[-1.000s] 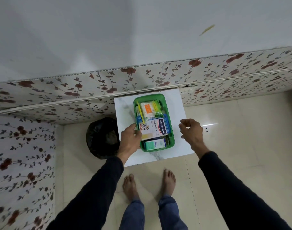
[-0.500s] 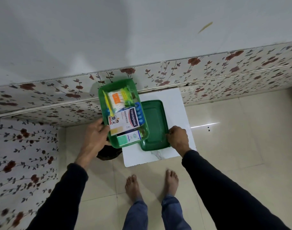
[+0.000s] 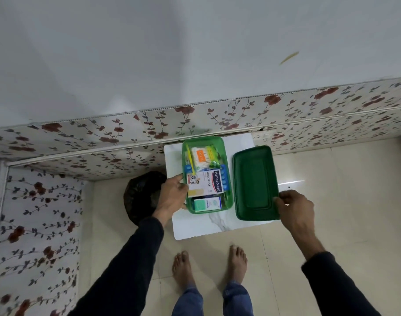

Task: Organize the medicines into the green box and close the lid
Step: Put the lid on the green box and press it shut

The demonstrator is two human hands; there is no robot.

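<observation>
- Contents are lying packed inside the translucent green plastic box [image 3: 206, 208]: a white Hansaplast plaster carton [image 3: 206, 184], a clear packet of cotton buds [image 3: 203, 157], a small teal-and-white carton [image 3: 206, 204] at the near end, and blue blister strips [image 3: 224, 181] along the right wall.
- That box is sitting on the white marble-patterned tabletop [image 3: 208, 224], towards its left half.
- Your left hand [image 3: 172, 198] is gripping the box's left wall, fingers curled closed over the rim.
- Your right hand [image 3: 295, 210] is pinching the near right corner of the dark green rectangular plastic lid [image 3: 254, 182], thumb on top; the lid is lying just beside the box, not on it.
- Lid is judged light, thin and somewhat flexible, so a corner pinch is likely letting it sag or twist; holding at the middle of a long edge is looking steadier.
- Box is judged light but loosely filled; you are advised to keep it level while seating the lid, as the plaster carton is riding high and may foul it.
</observation>
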